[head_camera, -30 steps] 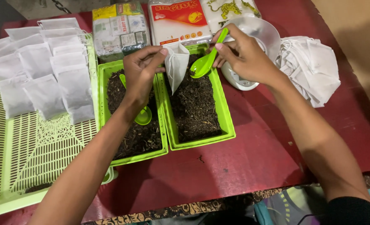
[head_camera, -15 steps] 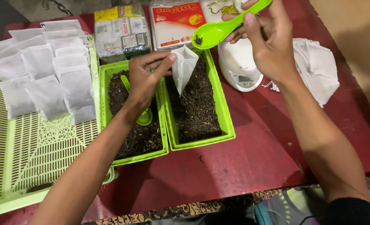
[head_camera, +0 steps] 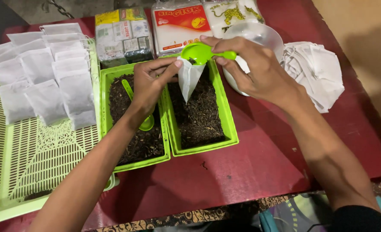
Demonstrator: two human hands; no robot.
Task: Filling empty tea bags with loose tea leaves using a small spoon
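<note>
Two hands meet over the right green tray [head_camera: 229,122] of dark loose tea. The left hand [head_camera: 149,83] pinches the rim of a small white filter bag [head_camera: 189,77] between thumb and fingers, holding it above that tray's far end. The right hand [head_camera: 250,68] grips a green spoon [head_camera: 201,52], fingers closed on its handle, bowl at the bag's mouth, seemingly touching it. Left of that tray sits a second tray [head_camera: 113,77] with another spoon [head_camera: 145,122].
</note>
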